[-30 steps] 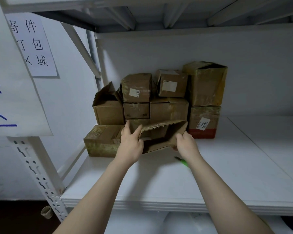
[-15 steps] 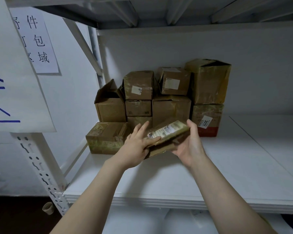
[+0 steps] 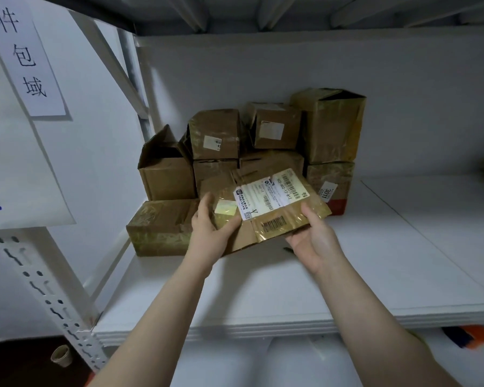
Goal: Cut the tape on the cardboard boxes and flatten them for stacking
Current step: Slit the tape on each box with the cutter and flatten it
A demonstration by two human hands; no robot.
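Note:
I hold a flattened cardboard box (image 3: pixel 274 210) with a white shipping label, tilted above the white shelf (image 3: pixel 375 275). My left hand (image 3: pixel 211 227) grips its left edge, thumb on top near a yellowish sticker. My right hand (image 3: pixel 315 241) holds the right lower edge, palm up under it and thumb on top. Behind it stands a pile of several taped brown boxes (image 3: pixel 274 129). A low flat box (image 3: pixel 160 227) lies at the left. A small green-tipped tool (image 3: pixel 288 249) lies on the shelf, mostly hidden under the held box.
A slanted white shelf upright (image 3: pixel 39 277) with slots stands at the left, with paper signs (image 3: pixel 25 57) on the wall. A small cup (image 3: pixel 61 356) sits on the floor. An orange object (image 3: pixel 470 335) shows below the shelf at right.
The open box has been pressed flat and turned label-up, lifted nearer to me. Both hands shifted their hold to its edges. The camera moved closer.

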